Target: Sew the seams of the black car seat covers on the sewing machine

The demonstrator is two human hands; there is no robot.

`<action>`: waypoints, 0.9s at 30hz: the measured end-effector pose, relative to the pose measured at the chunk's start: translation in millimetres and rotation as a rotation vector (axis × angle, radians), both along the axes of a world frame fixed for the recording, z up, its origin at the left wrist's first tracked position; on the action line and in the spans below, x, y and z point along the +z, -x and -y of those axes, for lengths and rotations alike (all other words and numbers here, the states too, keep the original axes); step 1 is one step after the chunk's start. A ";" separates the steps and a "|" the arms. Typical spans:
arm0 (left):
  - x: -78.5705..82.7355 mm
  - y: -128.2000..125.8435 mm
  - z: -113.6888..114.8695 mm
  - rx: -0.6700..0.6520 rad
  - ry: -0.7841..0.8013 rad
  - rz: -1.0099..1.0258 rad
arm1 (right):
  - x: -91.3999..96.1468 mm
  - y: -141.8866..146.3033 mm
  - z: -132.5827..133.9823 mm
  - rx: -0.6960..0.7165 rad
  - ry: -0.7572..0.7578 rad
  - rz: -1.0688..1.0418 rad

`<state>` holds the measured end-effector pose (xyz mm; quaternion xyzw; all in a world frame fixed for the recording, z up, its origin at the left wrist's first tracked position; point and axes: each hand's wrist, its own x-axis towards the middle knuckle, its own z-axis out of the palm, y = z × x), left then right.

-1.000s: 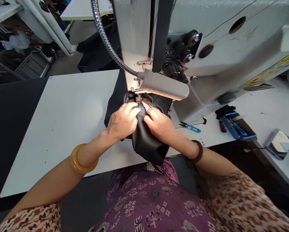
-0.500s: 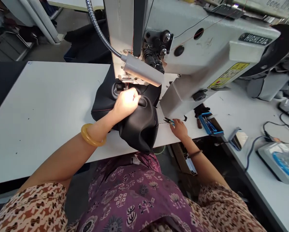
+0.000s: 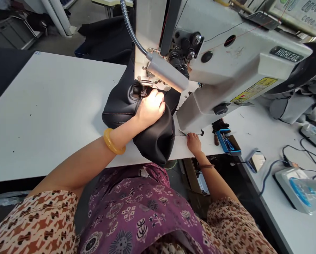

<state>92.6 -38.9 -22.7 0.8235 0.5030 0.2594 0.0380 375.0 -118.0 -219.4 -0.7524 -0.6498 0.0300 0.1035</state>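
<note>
A black leather piece (image 3: 155,141) lies bunched on the white table (image 3: 54,106), its far end under the presser foot (image 3: 143,88) of the sewing machine (image 3: 226,70). My left hand (image 3: 150,107), with a yellow bangle on the wrist, rests on the leather just beside the presser foot, fingers curled and pressed into the material. My right hand (image 3: 193,141) lies on the table's front edge to the right, fingers closed over the thread snips (image 3: 181,133). Only the dark blade tips of the snips stick out to the left.
The machine's lamp (image 3: 165,72) on a flexible neck shines on my left hand. A blue tool box (image 3: 228,143), a small mirror-like object (image 3: 255,160) and a cabled device (image 3: 298,188) lie at the right. Grey fabric pieces (image 3: 287,106) are piled behind the machine.
My right hand has left the leather and gone right to the thread snips, now closing over them. My left hand stays on the leather by the presser foot.
</note>
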 end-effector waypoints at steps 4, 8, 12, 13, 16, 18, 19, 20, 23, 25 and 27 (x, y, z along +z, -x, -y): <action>2.9 3.8 -2.7 0.135 0.155 -0.013 | -2.2 -3.8 5.6 0.005 -0.031 -0.067; 5.4 7.6 -1.6 0.193 0.234 -0.009 | -3.3 -3.0 6.4 -0.035 -0.053 -0.130; 4.8 1.6 -2.4 0.104 0.179 -0.019 | -0.2 1.7 1.2 -0.075 -0.080 -0.211; 3.7 0.6 -3.7 0.069 0.154 0.002 | 2.1 3.1 0.3 -0.084 -0.085 -0.235; -0.5 4.3 -9.0 0.016 0.173 0.125 | 15.7 7.5 -0.9 -0.103 -0.098 -0.311; -2.3 11.9 -11.4 0.021 0.244 0.203 | 31.4 11.1 -3.3 -0.106 -0.133 -0.367; -2.6 16.3 -11.8 0.021 0.275 0.227 | 41.3 13.7 -6.1 -0.106 -0.168 -0.388; -2.6 20.5 -11.7 0.019 0.292 0.243 | 52.3 16.9 -10.3 -0.103 -0.211 -0.396; -2.0 29.6 -8.2 -0.003 0.300 0.257 | 88.9 32.5 -31.6 -0.004 -0.324 -0.352; -3.1 32.2 -4.3 -0.014 0.294 0.243 | 112.4 47.0 -50.1 0.138 -0.350 -0.282; -5.7 33.2 -0.5 0.023 0.285 0.222 | 132.3 62.6 -68.2 0.261 -0.362 -0.177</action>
